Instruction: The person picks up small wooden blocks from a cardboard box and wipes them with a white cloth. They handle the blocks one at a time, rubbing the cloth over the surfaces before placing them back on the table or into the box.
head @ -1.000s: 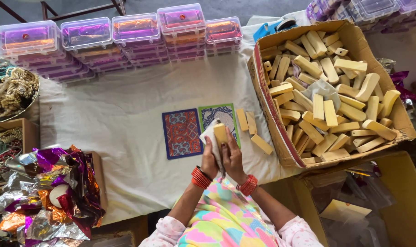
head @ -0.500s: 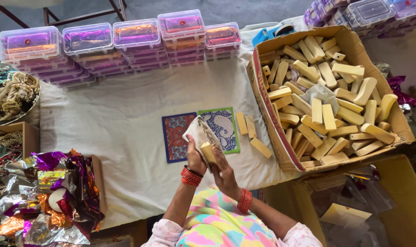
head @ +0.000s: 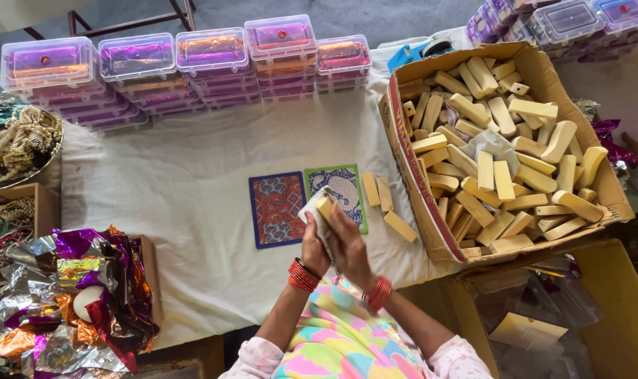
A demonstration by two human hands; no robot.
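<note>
My left hand [head: 313, 245] and my right hand [head: 350, 242] are pressed together over the table's near edge, holding a small pale wooden block [head: 325, 205] wrapped partly in a white cloth [head: 312, 214]. The block's tip sticks up above my fingers. Both wrists wear red bangles. Right behind my hands lie two patterned cards, a red-blue one [head: 277, 208] and a green one [head: 341, 188], flat on the white tablecloth [head: 171, 189]. Three loose wooden blocks [head: 385, 203] lie just right of the green card.
A large cardboard box [head: 410, 168] full of several wooden blocks stands at the right. Stacks of clear plastic boxes [head: 192, 63] line the far edge. Crumpled shiny foil wrappers [head: 73, 295] fill a box at the near left; a tray of beads [head: 14, 140] sits further left.
My hands with the block and cloth have shifted slightly left and back, rubbing or turning the block; the cloth now covers less of it. The cards and loose blocks stay put.
</note>
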